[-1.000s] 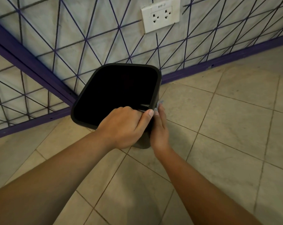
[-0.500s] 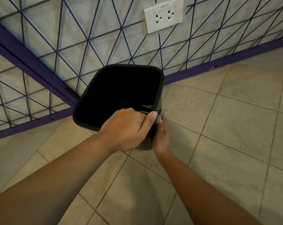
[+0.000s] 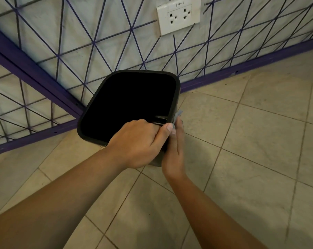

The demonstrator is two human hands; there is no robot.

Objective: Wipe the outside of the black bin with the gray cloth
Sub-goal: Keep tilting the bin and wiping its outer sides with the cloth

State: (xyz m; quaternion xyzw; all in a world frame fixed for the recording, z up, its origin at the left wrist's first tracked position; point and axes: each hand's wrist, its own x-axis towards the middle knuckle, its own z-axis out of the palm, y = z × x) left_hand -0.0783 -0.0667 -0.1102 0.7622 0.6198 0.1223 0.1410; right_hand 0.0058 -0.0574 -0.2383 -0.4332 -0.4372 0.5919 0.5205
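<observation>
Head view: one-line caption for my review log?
Left hand grips the black bin rim while right hand presses the gray cloth against its outer side.

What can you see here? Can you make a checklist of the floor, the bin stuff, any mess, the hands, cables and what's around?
Surface: tiled floor, beige.
Job's things: black bin tilted, mouth toward the camera; gray cloth barely shows at its right side.
Clutter: nothing seen.
Hands: left hand grips the bin's near rim; right hand presses the cloth on the outside.
Cables: nothing seen.
Surroundings: wall with purple lines, white socket.
</observation>
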